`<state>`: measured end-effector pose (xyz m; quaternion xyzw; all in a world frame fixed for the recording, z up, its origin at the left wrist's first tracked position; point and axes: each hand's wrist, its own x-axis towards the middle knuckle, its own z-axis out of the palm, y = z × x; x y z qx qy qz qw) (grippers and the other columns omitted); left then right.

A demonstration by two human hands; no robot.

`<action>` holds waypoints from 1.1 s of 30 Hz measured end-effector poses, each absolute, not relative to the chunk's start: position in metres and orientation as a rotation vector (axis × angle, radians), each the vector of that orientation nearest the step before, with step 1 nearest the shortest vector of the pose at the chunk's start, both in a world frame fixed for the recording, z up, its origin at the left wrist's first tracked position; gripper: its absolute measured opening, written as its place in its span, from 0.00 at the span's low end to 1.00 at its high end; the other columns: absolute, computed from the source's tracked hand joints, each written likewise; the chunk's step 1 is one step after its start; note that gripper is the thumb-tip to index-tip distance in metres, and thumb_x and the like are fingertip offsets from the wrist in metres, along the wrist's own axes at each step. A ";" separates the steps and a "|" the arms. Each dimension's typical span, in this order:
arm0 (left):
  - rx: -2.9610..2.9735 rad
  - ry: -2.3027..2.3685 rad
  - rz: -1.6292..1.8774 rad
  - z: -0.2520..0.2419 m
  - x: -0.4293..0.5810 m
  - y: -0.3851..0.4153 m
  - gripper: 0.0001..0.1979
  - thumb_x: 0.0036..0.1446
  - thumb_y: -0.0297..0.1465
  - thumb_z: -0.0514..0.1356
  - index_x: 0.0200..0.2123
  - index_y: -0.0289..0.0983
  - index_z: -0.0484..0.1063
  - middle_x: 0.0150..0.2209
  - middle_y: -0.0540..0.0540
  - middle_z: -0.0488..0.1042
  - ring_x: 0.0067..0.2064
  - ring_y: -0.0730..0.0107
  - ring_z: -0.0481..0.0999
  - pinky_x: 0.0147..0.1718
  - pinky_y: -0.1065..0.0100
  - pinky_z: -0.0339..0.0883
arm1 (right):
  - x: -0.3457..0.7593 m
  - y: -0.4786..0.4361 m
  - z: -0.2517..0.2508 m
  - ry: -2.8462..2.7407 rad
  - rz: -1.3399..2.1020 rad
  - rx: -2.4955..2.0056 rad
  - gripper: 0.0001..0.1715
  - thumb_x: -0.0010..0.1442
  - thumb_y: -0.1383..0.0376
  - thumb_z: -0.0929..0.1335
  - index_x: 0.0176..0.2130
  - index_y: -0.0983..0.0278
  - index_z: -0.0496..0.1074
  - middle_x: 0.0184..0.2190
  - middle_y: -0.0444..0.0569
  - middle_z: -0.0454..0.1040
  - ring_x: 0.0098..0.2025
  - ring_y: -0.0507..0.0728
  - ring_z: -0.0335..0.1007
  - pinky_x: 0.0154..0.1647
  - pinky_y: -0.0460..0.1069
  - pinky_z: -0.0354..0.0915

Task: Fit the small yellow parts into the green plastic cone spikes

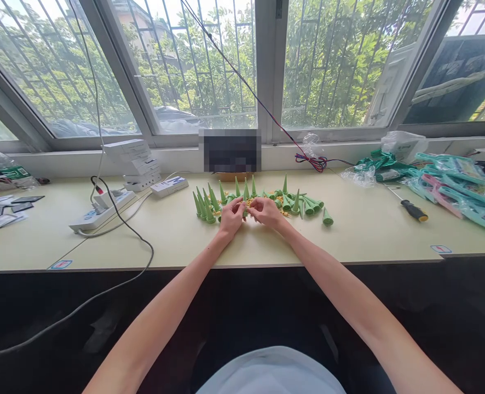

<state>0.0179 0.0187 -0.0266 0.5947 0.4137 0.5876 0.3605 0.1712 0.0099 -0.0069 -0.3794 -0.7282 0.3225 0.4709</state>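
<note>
My left hand (231,216) is closed around a small green cone (244,212), mostly covered by the fingers. Close beside it, my right hand (267,212) has its fingertips pinched together at the cone; whatever they hold is too small to make out. To the left, several green cones (208,212) stand upright in a cluster. More green cones (314,203) lie on their sides to the right, with one upright cone (295,202) among them. Small yellow pieces (276,194) are scattered between and behind my hands.
A white power strip (103,210) with a black cable lies left on the pale table (177,246). White boxes (138,164) are stacked behind it. At the right are a screwdriver (414,210) and teal plastic packages (451,180). A pixelated dark block (232,153) stands by the window.
</note>
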 end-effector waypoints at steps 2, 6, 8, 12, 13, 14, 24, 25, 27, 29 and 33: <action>1.529 1.074 1.524 -0.026 0.018 0.019 0.19 0.54 0.38 0.65 0.47 0.35 0.74 0.28 0.48 0.74 0.23 0.73 0.69 0.21 0.69 0.66 | 0.171 0.009 -0.007 -1.762 0.827 -0.929 0.17 0.56 0.54 0.71 0.29 0.65 0.68 0.17 0.42 0.70 0.17 0.49 0.65 0.21 0.45 0.61; 1.515 1.081 1.540 -0.024 0.019 0.017 0.18 0.55 0.39 0.64 0.46 0.36 0.73 0.27 0.48 0.73 0.23 0.73 0.70 0.21 0.69 0.67 | 0.171 0.010 -0.007 -1.732 0.869 -0.951 0.18 0.55 0.53 0.72 0.31 0.65 0.69 0.18 0.43 0.71 0.17 0.48 0.63 0.19 0.44 0.60; 1.507 1.095 1.552 -0.023 0.020 0.015 0.19 0.55 0.40 0.64 0.46 0.35 0.73 0.27 0.48 0.73 0.23 0.73 0.70 0.21 0.69 0.67 | 0.171 0.012 -0.008 -1.720 0.882 -0.953 0.16 0.56 0.54 0.71 0.32 0.65 0.69 0.20 0.44 0.72 0.17 0.48 0.63 0.19 0.44 0.60; 1.523 1.143 1.561 -0.021 0.020 0.013 0.18 0.56 0.40 0.63 0.46 0.35 0.72 0.28 0.48 0.73 0.21 0.74 0.69 0.20 0.69 0.68 | 0.170 0.019 -0.013 -1.693 0.893 -0.939 0.14 0.61 0.56 0.67 0.32 0.65 0.68 0.24 0.46 0.75 0.16 0.47 0.64 0.17 0.44 0.61; 1.531 1.151 1.558 -0.020 0.020 0.013 0.18 0.56 0.40 0.63 0.46 0.35 0.72 0.28 0.48 0.73 0.21 0.74 0.70 0.20 0.69 0.68 | 0.170 0.021 -0.014 -1.679 0.893 -0.945 0.15 0.62 0.55 0.66 0.32 0.65 0.68 0.25 0.47 0.76 0.16 0.48 0.64 0.17 0.44 0.61; 1.539 1.157 1.555 -0.020 0.020 0.013 0.18 0.56 0.40 0.63 0.46 0.35 0.71 0.28 0.48 0.73 0.21 0.74 0.70 0.20 0.69 0.68 | 0.170 0.023 -0.015 -1.664 0.893 -0.953 0.16 0.63 0.55 0.65 0.32 0.65 0.68 0.25 0.47 0.76 0.16 0.48 0.65 0.17 0.44 0.61; 1.622 1.144 1.524 -0.024 0.020 0.015 0.16 0.55 0.38 0.64 0.44 0.36 0.74 0.28 0.48 0.74 0.23 0.72 0.71 0.19 0.71 0.67 | 0.171 0.025 -0.016 -1.650 0.867 -1.043 0.18 0.66 0.55 0.63 0.31 0.64 0.68 0.23 0.46 0.74 0.17 0.49 0.66 0.20 0.44 0.62; 1.636 1.153 1.516 -0.024 0.020 0.015 0.15 0.55 0.38 0.63 0.44 0.36 0.74 0.27 0.48 0.73 0.23 0.72 0.71 0.19 0.71 0.68 | 0.171 0.025 -0.015 -1.646 0.840 -1.055 0.18 0.66 0.55 0.63 0.30 0.64 0.68 0.23 0.45 0.74 0.18 0.49 0.67 0.21 0.44 0.62; 1.656 1.182 1.488 -0.024 0.021 0.015 0.16 0.55 0.38 0.63 0.44 0.35 0.74 0.27 0.47 0.73 0.24 0.72 0.72 0.19 0.71 0.69 | 0.172 0.024 -0.014 -1.624 0.780 -1.079 0.17 0.66 0.57 0.63 0.30 0.64 0.68 0.23 0.45 0.74 0.20 0.49 0.67 0.23 0.44 0.63; 1.668 1.198 1.462 -0.023 0.022 0.014 0.17 0.55 0.39 0.62 0.44 0.34 0.74 0.28 0.46 0.74 0.25 0.71 0.72 0.19 0.70 0.70 | 0.173 0.024 -0.014 -1.588 0.730 -1.104 0.16 0.66 0.57 0.63 0.30 0.64 0.68 0.24 0.46 0.75 0.21 0.50 0.67 0.24 0.44 0.64; 1.735 1.184 1.402 -0.021 0.023 0.009 0.18 0.55 0.42 0.62 0.43 0.35 0.75 0.29 0.45 0.76 0.27 0.68 0.75 0.19 0.70 0.69 | 0.174 0.026 -0.015 -1.531 0.683 -1.123 0.15 0.64 0.55 0.64 0.34 0.64 0.70 0.27 0.48 0.78 0.24 0.52 0.70 0.29 0.46 0.67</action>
